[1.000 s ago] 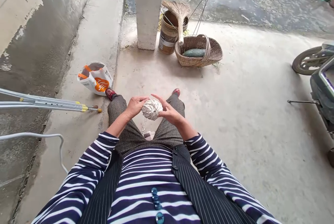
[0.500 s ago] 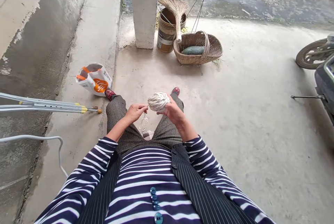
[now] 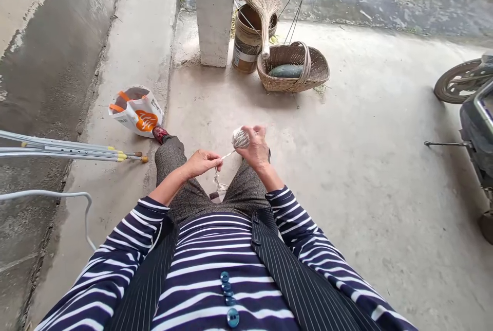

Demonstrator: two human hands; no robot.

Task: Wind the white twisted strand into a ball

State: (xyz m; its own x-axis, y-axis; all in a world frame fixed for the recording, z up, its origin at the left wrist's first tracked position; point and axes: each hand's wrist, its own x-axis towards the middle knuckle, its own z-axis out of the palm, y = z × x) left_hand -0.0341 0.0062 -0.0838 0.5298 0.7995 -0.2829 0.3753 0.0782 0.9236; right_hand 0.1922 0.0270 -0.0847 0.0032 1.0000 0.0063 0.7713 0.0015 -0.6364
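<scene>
A ball of whitish yarn is gripped in my right hand, whose fingers wrap over its top and right side. To the left, my left hand pinches the strand between thumb and fingertips. A short taut length of strand runs from that pinch up to the ball. Below my left fingers, loose crinkled yarn hangs down between my thighs, its lower end partly hidden near my lap.
A white and orange bag stands by my left foot. Crutches lie at the left. Ahead are a pillar, a bucket with a straw broom, and a wicker basket holding a green gourd. A motorbike stands right.
My right hand has turned over the ball, from beneath its right side to its top, and moved slightly up and right. The strand between my hands is now longer.
</scene>
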